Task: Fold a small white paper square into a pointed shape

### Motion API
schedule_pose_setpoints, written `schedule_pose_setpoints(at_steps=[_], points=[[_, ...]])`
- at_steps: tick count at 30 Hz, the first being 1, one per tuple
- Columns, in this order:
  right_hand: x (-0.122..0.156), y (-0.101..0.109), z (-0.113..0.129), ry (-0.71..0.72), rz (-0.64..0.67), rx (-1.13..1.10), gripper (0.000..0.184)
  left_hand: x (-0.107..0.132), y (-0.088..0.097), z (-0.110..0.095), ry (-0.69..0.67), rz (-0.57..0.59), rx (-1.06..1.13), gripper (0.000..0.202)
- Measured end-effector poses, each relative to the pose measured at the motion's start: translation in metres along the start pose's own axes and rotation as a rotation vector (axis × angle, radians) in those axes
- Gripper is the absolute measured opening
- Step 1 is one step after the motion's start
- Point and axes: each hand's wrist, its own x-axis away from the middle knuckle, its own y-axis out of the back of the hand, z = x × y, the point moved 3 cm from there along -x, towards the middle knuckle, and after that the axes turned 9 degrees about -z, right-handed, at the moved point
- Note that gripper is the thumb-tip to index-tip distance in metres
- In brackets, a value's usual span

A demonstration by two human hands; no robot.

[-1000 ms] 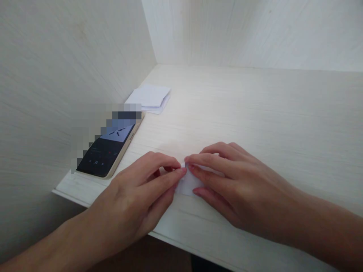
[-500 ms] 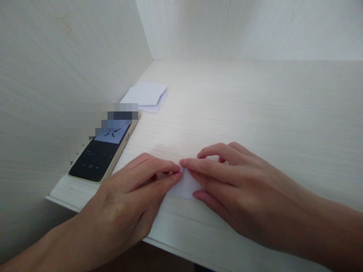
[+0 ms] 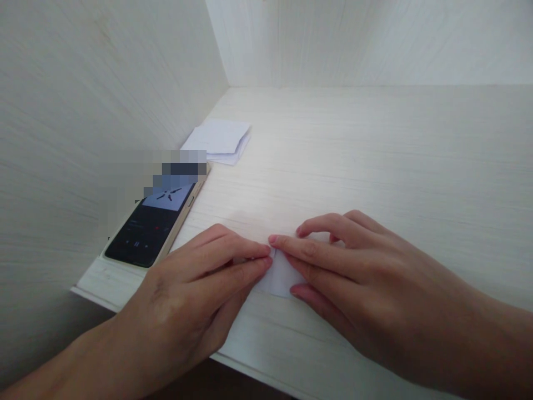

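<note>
A small piece of white paper lies on the desk under my fingertips, with a crease or edge running down near its middle. My left hand is closed, its fingers drawn together at the paper's upper left part. My right hand covers the right side, with the index fingertip at the paper's top and the thumb by its lower right edge. The two index fingertips nearly meet. Much of the paper is hidden beneath both hands.
A phone with a lit screen lies at the left by the side panel, partly pixelated. Behind it rests a stack of folded white paper. The pale desk meets a back panel; its front edge runs below my hands.
The whole view has shifted slightly, so everything appears a little further right. Both hands keep nearly the same hold on the paper.
</note>
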Motion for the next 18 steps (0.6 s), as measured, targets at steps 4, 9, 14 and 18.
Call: schedule_pose_setpoints(at_steps=[4, 9, 14, 18], points=[[0.0, 0.0001, 0.0005, 0.002, 0.002, 0.008, 0.029, -0.0013, 0.0007, 0.0, 0.006, 0.012, 0.01, 0.021], [-0.0005, 0.0008, 0.0016, 0.013, 0.006, 0.011, 0.029, -0.0047, 0.0002, -0.0004, -0.001, 0.028, 0.003, 0.021], [-0.0015, 0.0012, 0.0008, 0.019, 0.007, 0.026, 0.029, -0.0051, 0.0, -0.0008, 0.007, 0.024, 0.004, 0.022], [-0.0028, 0.0017, 0.0015, 0.028, 0.009, 0.042, 0.031, -0.0043, -0.0002, -0.0002, -0.002, 0.023, 0.009, 0.022]])
